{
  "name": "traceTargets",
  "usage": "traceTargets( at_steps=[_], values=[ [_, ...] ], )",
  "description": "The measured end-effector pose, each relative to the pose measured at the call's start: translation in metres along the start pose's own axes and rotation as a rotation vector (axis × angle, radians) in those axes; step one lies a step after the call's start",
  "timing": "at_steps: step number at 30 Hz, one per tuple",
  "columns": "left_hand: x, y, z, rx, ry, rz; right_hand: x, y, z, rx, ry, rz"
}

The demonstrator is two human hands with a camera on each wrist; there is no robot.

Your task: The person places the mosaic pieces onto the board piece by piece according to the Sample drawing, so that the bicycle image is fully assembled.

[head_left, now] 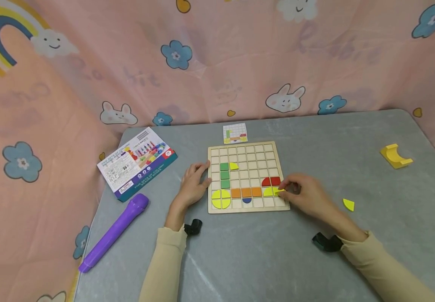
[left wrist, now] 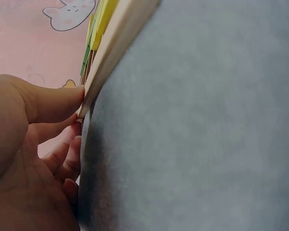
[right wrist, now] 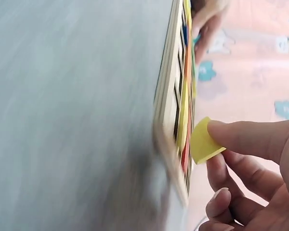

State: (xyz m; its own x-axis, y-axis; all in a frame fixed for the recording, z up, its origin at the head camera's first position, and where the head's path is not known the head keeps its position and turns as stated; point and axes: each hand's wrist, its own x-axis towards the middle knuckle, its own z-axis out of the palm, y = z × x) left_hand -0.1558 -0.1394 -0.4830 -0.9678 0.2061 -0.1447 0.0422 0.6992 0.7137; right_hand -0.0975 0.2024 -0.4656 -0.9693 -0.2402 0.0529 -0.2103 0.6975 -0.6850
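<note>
A wooden grid board (head_left: 248,211) lies on the grey table. My left hand (head_left: 192,184) steadies its left side, thumb and fingertips touching the edge. At the board's lower right, my right hand (head_left: 310,195) pinches a yellow quarter-circle piece (right wrist: 204,142) between thumb and fingers, just off the surface in the right wrist view. Set in the grid are green squares (head_left: 224,175), orange squares (head_left: 246,192), red pieces (head_left: 275,181), a blue half-circle (head_left: 246,200) and a yellow circle of quarters (head_left: 221,199). One yellow quarter (head_left: 234,166) sits beside the top green square.
Behind the board lies a pattern card (head_left: 235,133). A printed box (head_left: 138,163) and a purple tube (head_left: 115,233) are at the left. To the right are another yellow quarter-circle (head_left: 348,204) and a yellow arched block (head_left: 395,156). A patterned pink curtain (head_left: 217,75) borders the table.
</note>
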Motion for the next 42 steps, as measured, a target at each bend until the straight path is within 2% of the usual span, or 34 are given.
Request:
traceTargets(
  at_steps=[8, 19, 23, 30, 36, 42],
  values=[
    [0.0, -0.001, 0.0, -0.001, 0.0, -0.006, 0.007, -0.015, 0.018, 0.086, -0.037, -0.019],
    [0.001, -0.002, 0.001, -0.003, 0.004, -0.003, 0.005, -0.019, 0.027, 0.075, -0.072, 0.111],
    [0.001, -0.002, 0.001, -0.004, 0.005, -0.011, 0.006, -0.018, 0.027, 0.05, -0.078, 0.097],
    [0.001, -0.001, 0.002, -0.009, 0.003, -0.01, 0.007, -0.012, 0.028, 0.046, -0.041, 0.039],
    [0.0, -0.001, 0.001, -0.009, 0.001, -0.004, 0.002, -0.009, 0.021, 0.034, -0.061, 0.066],
    [-0.001, 0.0, 0.0, -0.012, -0.001, -0.004, -0.009, 0.011, -0.002, -0.026, -0.054, 0.103]
  ],
)
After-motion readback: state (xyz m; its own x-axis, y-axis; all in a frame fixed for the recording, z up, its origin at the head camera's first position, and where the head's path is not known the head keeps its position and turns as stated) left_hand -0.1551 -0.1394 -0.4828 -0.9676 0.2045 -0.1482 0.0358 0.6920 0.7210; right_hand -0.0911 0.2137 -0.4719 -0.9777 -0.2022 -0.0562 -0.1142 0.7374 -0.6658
